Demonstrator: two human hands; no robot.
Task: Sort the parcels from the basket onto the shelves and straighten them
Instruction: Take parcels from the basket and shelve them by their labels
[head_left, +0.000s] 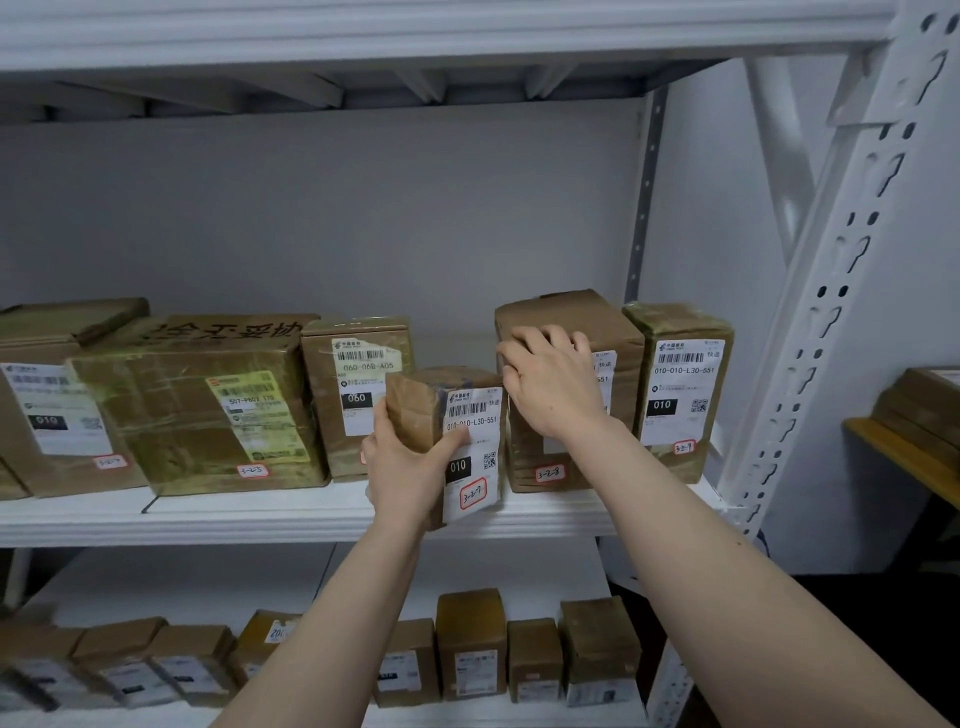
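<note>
Parcel 3-2-7 sits tight in the grip of the left hand; right hand curls over the top of parcel 3-2-8, hiding half its label.

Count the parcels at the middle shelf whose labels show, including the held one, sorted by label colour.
White label: 5 (left parcel, 060 parcel, held parcel, 3-2-8 parcel, 3-2-9 parcel)
Yellow label: 1 (taped parcel)
Total: 6
</note>
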